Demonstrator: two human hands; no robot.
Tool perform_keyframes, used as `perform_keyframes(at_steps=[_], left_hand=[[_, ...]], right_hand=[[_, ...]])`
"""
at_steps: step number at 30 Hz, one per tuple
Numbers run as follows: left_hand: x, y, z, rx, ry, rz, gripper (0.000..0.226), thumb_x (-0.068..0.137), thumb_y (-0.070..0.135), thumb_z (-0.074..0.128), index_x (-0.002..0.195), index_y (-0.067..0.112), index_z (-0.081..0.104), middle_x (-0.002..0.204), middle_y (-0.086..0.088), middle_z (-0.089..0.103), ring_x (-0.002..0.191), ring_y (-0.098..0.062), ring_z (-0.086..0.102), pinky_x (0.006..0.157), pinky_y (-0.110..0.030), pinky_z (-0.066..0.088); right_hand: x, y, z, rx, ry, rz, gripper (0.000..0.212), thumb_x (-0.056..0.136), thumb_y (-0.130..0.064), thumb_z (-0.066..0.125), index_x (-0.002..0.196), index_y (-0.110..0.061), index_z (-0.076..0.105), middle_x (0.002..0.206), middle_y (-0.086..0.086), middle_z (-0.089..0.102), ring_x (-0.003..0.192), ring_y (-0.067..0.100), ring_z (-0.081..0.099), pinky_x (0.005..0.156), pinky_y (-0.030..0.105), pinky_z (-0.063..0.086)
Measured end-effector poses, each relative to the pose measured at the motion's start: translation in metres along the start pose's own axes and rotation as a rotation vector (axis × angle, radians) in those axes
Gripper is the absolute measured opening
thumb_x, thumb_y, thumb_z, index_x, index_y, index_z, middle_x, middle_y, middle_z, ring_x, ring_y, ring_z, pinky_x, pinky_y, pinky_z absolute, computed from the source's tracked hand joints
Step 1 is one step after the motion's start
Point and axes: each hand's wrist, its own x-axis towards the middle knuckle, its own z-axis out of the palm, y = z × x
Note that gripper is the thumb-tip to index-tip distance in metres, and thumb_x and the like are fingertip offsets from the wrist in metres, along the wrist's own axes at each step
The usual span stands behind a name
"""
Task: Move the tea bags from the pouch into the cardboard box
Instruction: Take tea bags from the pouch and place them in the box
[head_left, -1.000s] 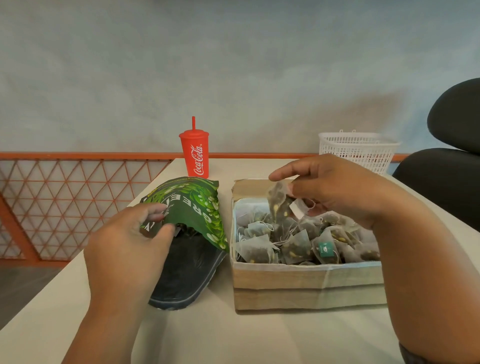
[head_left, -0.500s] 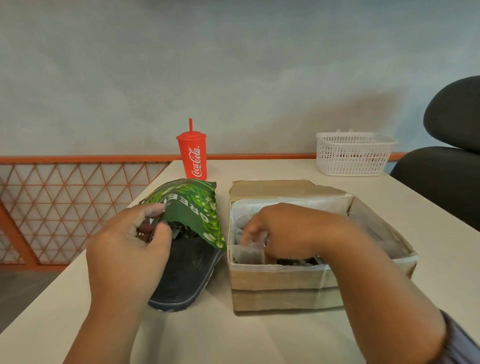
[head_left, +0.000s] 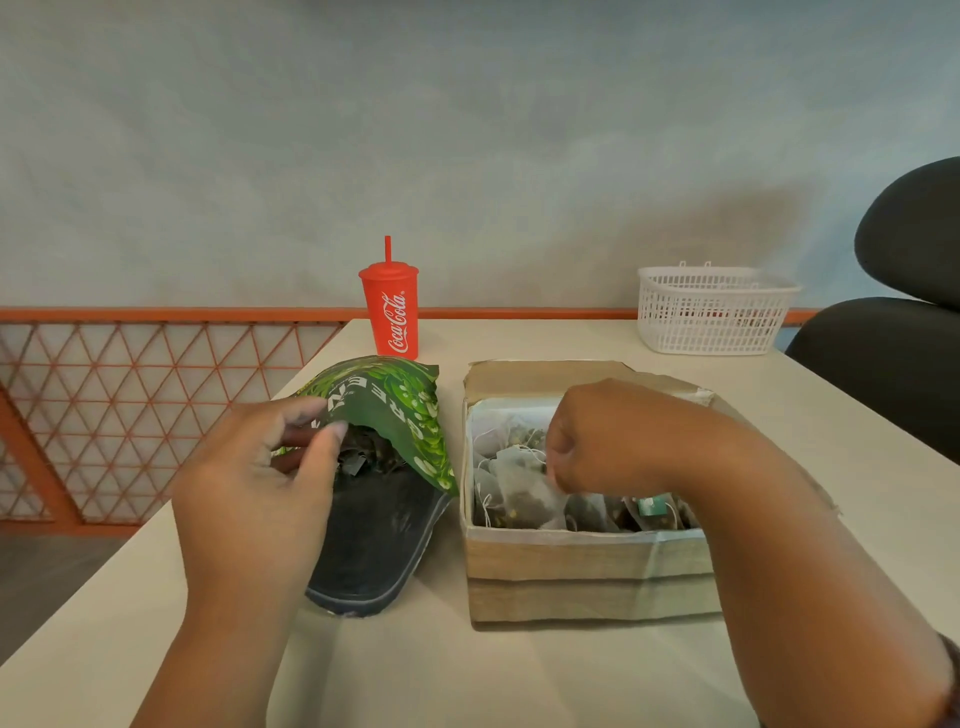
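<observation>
Tea bags (head_left: 519, 493) piled in cardboard box (head_left: 587, 577), more inside pouch (head_left: 395, 405). My left hand (head_left: 254, 488) pinches pouch flap; right hand (head_left: 608, 436) curled in box, grip unclear. Risk: strings (head_left: 485, 506) snag on withdrawal, drag bags out.

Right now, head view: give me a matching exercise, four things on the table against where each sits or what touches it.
Things:
1 red cup
2 white basket
3 pouch
4 cardboard box

Places or states:
A right hand reaches into it
B far right of the table
C left hand pinches its mouth open
D stands behind the pouch

Pairs: 1-D; 2-B; 3-C; 4-A
</observation>
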Motion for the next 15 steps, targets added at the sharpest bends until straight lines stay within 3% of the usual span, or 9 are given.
perform_keyframes(at_steps=[2, 6, 9, 11, 13, 15], left_hand=[[0.0, 0.0, 0.0, 0.016, 0.003, 0.033, 0.016, 0.078, 0.006, 0.069, 0.094, 0.006, 0.07, 0.083, 0.001, 0.061, 0.078, -0.008, 0.052, 0.07, 0.009, 0.03], [-0.001, -0.002, 0.001, 0.026, 0.015, 0.097, 0.013, 0.078, -0.002, 0.067, 0.09, 0.003, 0.07, 0.081, -0.001, 0.059, 0.078, 0.002, 0.046, 0.073, 0.008, 0.031], [-0.001, -0.003, 0.001, 0.035, 0.021, 0.115, 0.014, 0.077, -0.004, 0.066, 0.088, 0.002, 0.07, 0.081, -0.003, 0.06, 0.075, -0.001, 0.048, 0.072, 0.007, 0.033], [-0.001, -0.003, 0.001, 0.039, 0.024, 0.124, 0.013, 0.077, -0.004, 0.066, 0.088, 0.002, 0.07, 0.081, -0.002, 0.06, 0.073, -0.001, 0.049, 0.072, 0.006, 0.035], [-0.001, -0.004, 0.001, 0.036, 0.02, 0.128, 0.013, 0.077, -0.004, 0.066, 0.087, 0.002, 0.07, 0.081, -0.001, 0.059, 0.074, 0.0, 0.048, 0.072, 0.006, 0.035], [-0.001, -0.004, 0.0, 0.045, 0.022, 0.136, 0.011, 0.077, -0.003, 0.067, 0.087, 0.002, 0.07, 0.081, 0.0, 0.058, 0.073, -0.001, 0.048, 0.071, 0.006, 0.035]], right_hand=[[0.002, -0.006, 0.004, -0.005, -0.068, -0.067, 0.023, 0.089, -0.018, 0.051, 0.098, -0.006, 0.069, 0.099, 0.01, 0.067, 0.081, 0.017, 0.057, 0.061, 0.019, 0.038], [0.007, -0.005, 0.01, 0.001, -0.109, -0.056, 0.021, 0.088, -0.018, 0.054, 0.097, -0.007, 0.069, 0.101, 0.008, 0.067, 0.088, 0.019, 0.059, 0.062, 0.017, 0.037], [0.006, 0.004, 0.008, 0.0, -0.071, -0.01, 0.02, 0.088, -0.017, 0.054, 0.091, -0.005, 0.07, 0.085, 0.005, 0.065, 0.08, 0.02, 0.058, 0.061, 0.02, 0.04], [0.004, 0.01, 0.004, 0.065, -0.042, -0.011, 0.018, 0.087, -0.016, 0.056, 0.085, -0.008, 0.072, 0.086, 0.002, 0.07, 0.083, 0.017, 0.063, 0.068, 0.021, 0.046], [0.002, 0.012, -0.001, 0.194, -0.028, -0.015, 0.013, 0.085, -0.017, 0.061, 0.08, -0.013, 0.073, 0.071, -0.014, 0.07, 0.071, -0.001, 0.062, 0.064, 0.015, 0.047], [0.0, 0.009, -0.004, 0.289, -0.019, -0.044, 0.01, 0.083, -0.019, 0.064, 0.077, -0.018, 0.072, 0.05, -0.026, 0.058, 0.053, -0.011, 0.052, 0.054, 0.009, 0.039]])
